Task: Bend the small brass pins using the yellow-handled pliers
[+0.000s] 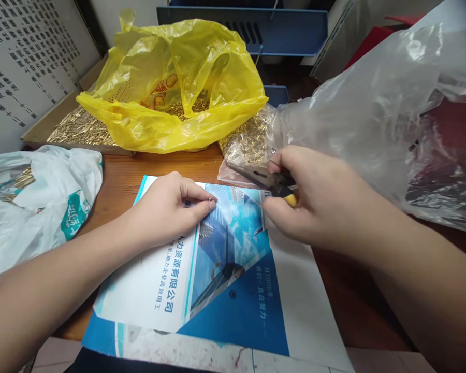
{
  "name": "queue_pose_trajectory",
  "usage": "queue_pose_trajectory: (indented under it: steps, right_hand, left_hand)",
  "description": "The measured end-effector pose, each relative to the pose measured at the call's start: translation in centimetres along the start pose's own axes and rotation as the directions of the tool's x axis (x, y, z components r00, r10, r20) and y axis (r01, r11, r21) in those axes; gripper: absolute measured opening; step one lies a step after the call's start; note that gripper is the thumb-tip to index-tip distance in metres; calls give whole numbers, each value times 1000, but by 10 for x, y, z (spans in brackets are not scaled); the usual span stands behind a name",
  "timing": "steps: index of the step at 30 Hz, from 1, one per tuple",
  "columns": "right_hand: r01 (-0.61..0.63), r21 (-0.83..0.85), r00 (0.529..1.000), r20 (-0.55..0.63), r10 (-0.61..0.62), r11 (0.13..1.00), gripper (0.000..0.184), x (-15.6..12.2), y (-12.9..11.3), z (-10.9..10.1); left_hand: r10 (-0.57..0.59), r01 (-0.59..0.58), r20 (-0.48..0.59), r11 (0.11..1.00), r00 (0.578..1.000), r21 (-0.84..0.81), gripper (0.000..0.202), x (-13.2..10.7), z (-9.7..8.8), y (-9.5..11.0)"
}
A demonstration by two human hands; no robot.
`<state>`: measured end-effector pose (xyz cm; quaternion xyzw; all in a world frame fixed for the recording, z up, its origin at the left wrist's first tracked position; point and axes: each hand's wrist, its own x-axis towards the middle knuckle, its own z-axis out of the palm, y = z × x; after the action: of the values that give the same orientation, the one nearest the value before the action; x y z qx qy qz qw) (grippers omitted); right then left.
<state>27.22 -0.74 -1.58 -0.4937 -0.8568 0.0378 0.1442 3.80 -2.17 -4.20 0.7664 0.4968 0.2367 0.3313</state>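
My left hand (pixel 174 207) is over the printed blue-and-white sheet (pixel 225 316), thumb and forefinger pinched together. A tiny dark end shows between those fingertips, too small to name. My right hand (pixel 314 197) is closed around a pair of long-nose pliers (pixel 274 182) with black-and-yellow handles. The pliers' jaws point left, in front of a clear bag of small brass-coloured pins (pixel 252 137), and a gap separates them from my left fingertips.
Behind the sheet stands an open yellow plastic bag (pixel 171 129) with brass-coloured pieces inside. A cardboard tray (pixel 34 132) of similar pins is at the back left. A white plastic bag (pixel 77 171) lies left, a large clear plastic bag (pixel 357 119) right, on the wooden table (pixel 120 168).
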Motion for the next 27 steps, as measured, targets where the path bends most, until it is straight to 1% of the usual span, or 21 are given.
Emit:
queue_pose_trajectory:
  steps: [1,2,4,5,6,9,11,13,14,16,19,21,23,25,27]
  right_hand:
    - [-4,30,1000,5,3,1000,13,-1,-2,1]
    - [-4,29,999,48,3,1000,12,-2,-3,3]
    - [-2,-3,983,184,3,1000,11,-2,-5,7]
    - [-3,-8,973,232,5,1000,11,-2,-6,9]
    - [-6,-3,969,248,7,1000,11,-2,-7,11]
    - [-14,-14,974,224,17,1000,13,0,-9,14]
    - [-8,-58,970,241,22,998,12,0,-10,14]
    - [-11,-38,967,254,20,999,10,0,-11,14]
    - [-17,0,971,238,16,1000,8,0,-10,14]
    - [-4,90,986,168,-11,996,8,-1,-9,15]
    - [67,176,993,88,-83,982,9,-2,-5,17]
    - [109,189,991,60,-123,976,11,-2,-3,19]
    - [128,190,990,34,-136,973,13,-2,-3,20]
    - [138,195,989,16,-144,971,15,-2,-4,20]
    - [140,198,990,6,-144,970,15,-1,-5,20]
  left_hand:
    - [-19,19,8,1000,1000,-10,16,0,0,0]
    - [-37,37,17,999,999,-21,16,1,0,0]
    - [-56,57,34,998,998,-40,16,2,-1,0]
    - [-55,57,41,998,998,-42,16,2,-1,0]
    - [-51,53,43,998,998,-38,16,2,-1,0]
    - [-47,47,31,999,998,-17,17,2,0,0]
    - [-58,57,32,998,998,3,19,1,0,1]
    - [-77,77,26,997,997,13,19,1,0,1]
    - [-88,87,19,996,996,10,17,1,0,1]
    - [-112,112,9,994,994,-11,14,2,0,2]
    - [-133,133,0,991,991,-10,16,2,0,2]
    - [-124,124,-18,992,992,-1,15,2,0,3]
    - [-113,112,-51,993,992,-22,14,1,0,3]
    - [-131,126,-84,990,988,-58,14,1,0,3]
    - [-165,156,-91,983,982,-100,16,1,0,2]
